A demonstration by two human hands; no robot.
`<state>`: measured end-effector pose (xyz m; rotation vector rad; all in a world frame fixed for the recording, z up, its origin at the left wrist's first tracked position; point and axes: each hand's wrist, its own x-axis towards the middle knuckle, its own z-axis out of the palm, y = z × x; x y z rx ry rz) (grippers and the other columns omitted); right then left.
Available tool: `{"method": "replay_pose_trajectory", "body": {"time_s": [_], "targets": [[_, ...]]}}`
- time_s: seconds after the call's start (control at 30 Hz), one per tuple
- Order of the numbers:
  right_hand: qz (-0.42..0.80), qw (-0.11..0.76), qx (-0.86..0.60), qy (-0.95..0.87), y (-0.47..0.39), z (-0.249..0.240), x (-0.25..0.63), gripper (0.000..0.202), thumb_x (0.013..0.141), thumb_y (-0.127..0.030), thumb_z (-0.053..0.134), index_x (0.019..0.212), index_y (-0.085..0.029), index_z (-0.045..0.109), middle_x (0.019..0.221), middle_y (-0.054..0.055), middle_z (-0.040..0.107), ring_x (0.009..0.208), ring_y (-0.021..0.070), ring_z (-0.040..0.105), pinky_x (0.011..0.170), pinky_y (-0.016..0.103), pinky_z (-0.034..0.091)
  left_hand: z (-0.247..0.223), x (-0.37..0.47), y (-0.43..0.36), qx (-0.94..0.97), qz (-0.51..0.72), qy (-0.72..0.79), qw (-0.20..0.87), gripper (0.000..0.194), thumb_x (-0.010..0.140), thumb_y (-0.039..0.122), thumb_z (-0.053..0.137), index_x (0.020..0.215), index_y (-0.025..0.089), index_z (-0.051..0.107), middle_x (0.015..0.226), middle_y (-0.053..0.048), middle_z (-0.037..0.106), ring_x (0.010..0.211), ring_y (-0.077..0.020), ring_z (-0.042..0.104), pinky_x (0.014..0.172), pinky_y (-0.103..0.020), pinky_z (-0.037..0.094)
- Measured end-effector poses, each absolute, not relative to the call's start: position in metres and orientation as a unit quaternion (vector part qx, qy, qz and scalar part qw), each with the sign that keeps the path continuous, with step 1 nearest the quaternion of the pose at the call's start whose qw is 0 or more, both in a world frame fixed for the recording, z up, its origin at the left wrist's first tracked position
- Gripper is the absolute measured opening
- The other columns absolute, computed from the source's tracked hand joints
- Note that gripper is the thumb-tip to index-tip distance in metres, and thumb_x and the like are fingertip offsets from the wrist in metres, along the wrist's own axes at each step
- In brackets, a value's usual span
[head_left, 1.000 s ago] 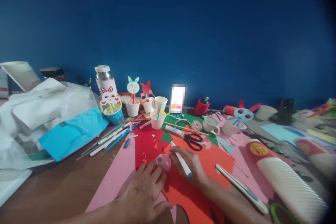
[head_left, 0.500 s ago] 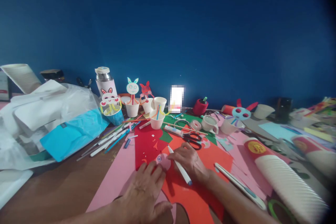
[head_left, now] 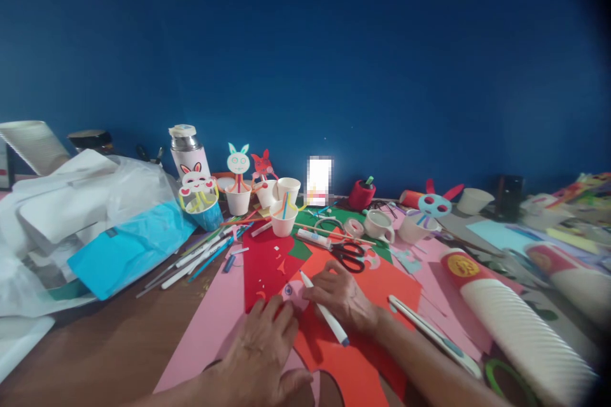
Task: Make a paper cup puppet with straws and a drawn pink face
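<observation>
My right hand (head_left: 341, 296) is closed around a white marker (head_left: 329, 318) with a blue end that points back toward me. The marker lies at a slant, its other tip near my fingers' front. Beneath my fingers is a small pink paper piece (head_left: 298, 293) with an eye drawn on its left part. My left hand (head_left: 267, 346) rests flat, fingers stretched, its fingertips at the lower edge of that piece. Red paper (head_left: 260, 264) and orange paper (head_left: 382, 286) lie under the work, over a larger pink sheet (head_left: 200, 343). The hands hide part of the piece.
Scissors (head_left: 349, 256), a glue tube (head_left: 314, 239) and a white cutter knife (head_left: 434, 336) lie around the hands. Paper cups with rabbit faces (head_left: 238, 160) stand behind. Stacked cups (head_left: 529, 331) are at right, a plastic bag (head_left: 138, 184) and pens (head_left: 191, 257) at left.
The view has shifted slightly, so the things behind appear a little lower and farther left. Both hands keep nearly the same pose, the marker still in the right one.
</observation>
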<state>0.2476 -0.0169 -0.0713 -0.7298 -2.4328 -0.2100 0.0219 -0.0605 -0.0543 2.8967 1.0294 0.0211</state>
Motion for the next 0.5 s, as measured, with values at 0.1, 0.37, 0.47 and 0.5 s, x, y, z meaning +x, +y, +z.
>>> {"method": "replay_pose_trajectory", "body": {"time_s": [0.1,0.37,0.47,0.5], "targets": [[-0.084,0.293,-0.276,-0.912,-0.017,-0.07,0.246,0.018,0.089,-0.008,0.043,0.098,-0.019,0.055,0.069,0.0,0.062,0.065,0.0133,0.058,0.077,0.034,0.034,-0.047,0.023,-0.059,0.944,-0.004,0.328,0.032,0.07,0.089,0.063,0.033,0.131,0.01,0.053,0.133,-0.021,0.054,0.121,-0.0406,0.048,0.097,-0.058,0.04],[-0.067,0.286,-0.29,-0.911,-0.018,-0.061,0.245,0.017,0.09,-0.01,0.043,0.096,-0.018,0.056,0.067,0.0,0.063,0.062,0.0132,0.057,0.074,0.034,0.033,-0.061,0.024,-0.062,0.939,0.008,0.343,0.003,0.063,0.088,0.055,0.047,0.135,0.014,0.05,0.132,-0.018,0.055,0.122,-0.0392,0.046,0.099,-0.058,0.036],[-0.055,0.289,-0.295,-0.909,-0.017,-0.065,0.247,0.016,0.09,-0.011,0.044,0.098,-0.019,0.056,0.07,0.001,0.065,0.065,0.0133,0.059,0.075,0.034,0.033,-0.074,0.022,-0.064,0.937,0.036,0.346,-0.012,0.062,0.086,0.054,0.05,0.136,0.016,0.048,0.136,-0.016,0.051,0.124,-0.0381,0.044,0.101,-0.056,0.034],[-0.049,0.291,-0.297,-0.908,-0.016,-0.067,0.247,0.015,0.089,-0.012,0.045,0.098,-0.019,0.056,0.071,0.001,0.066,0.065,0.0134,0.059,0.075,0.033,0.033,-0.076,0.022,-0.065,0.938,0.041,0.344,-0.014,0.062,0.086,0.053,0.052,0.136,0.017,0.048,0.137,-0.016,0.05,0.124,-0.0378,0.043,0.102,-0.056,0.033]]}}
